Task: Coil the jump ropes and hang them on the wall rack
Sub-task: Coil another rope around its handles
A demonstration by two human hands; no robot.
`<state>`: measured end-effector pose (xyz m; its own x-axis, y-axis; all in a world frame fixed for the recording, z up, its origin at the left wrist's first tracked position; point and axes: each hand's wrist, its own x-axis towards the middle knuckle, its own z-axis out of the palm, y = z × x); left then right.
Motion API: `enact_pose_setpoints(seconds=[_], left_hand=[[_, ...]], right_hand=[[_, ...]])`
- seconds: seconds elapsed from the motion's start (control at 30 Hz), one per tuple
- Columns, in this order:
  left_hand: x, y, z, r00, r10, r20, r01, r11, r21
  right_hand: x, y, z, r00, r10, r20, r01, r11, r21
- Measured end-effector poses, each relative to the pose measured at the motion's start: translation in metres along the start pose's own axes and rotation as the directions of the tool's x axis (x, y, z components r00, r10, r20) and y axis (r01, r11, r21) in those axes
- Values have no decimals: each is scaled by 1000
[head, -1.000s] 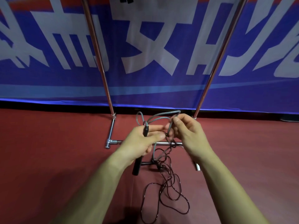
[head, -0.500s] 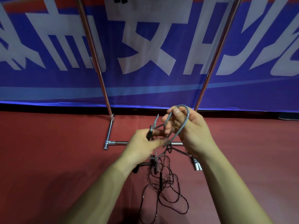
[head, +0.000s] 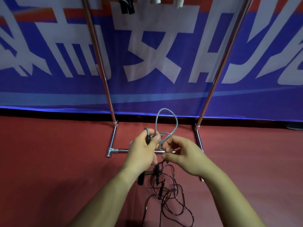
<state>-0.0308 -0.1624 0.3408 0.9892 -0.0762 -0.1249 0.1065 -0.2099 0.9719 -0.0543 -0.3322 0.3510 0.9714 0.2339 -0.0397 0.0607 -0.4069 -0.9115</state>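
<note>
My left hand [head: 142,149] grips the black handle [head: 148,139] of a grey jump rope [head: 165,109] and pins its coils under the thumb. One grey loop stands up above both hands. My right hand [head: 183,154] hovers just right of the coils with fingers loosely curled and a gap between thumb and forefinger; no pinch on the rope shows. A thin black jump rope [head: 172,202] lies tangled on the red floor below my hands. The chrome rack [head: 105,79] stands straight ahead.
The rack's right post [head: 218,71] and low base bar [head: 118,150] frame the space behind my hands. Black handles [head: 126,7] and white handles [head: 155,0] hang at the rack's top. A blue banner [head: 49,89] covers the wall. Red floor [head: 49,161] spreads to both sides.
The right hand has come off the grey loop and dropped lower. The loop now stands free above the left hand, which has kept its grip on the handle.
</note>
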Motion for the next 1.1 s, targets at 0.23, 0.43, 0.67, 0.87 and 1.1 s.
enact_pose_setpoints(seconds=[0.23, 0.43, 0.67, 0.87, 1.1], left_hand=[[2, 7, -3, 999, -31, 15, 33, 982, -188], [5, 18, -10, 991, 7, -137, -55, 935, -350], [13, 24, -33, 971, -130, -202, 5, 852, -523], [13, 8, -30, 938, -298, -178, 205, 889, -409], [2, 9, -15, 973, -229, 6, 223, 943, -248]], right_hand=[[-2, 19, 15, 994, -51, -100, 22, 961, -274], [-4, 48, 12, 969, 246, 22, -207, 858, -469], [-8, 53, 8, 964, 263, 34, -241, 922, -304], [-1, 10, 1, 944, 165, -287, -117, 977, 177], [2, -13, -4, 923, 231, -308, -36, 848, 529]])
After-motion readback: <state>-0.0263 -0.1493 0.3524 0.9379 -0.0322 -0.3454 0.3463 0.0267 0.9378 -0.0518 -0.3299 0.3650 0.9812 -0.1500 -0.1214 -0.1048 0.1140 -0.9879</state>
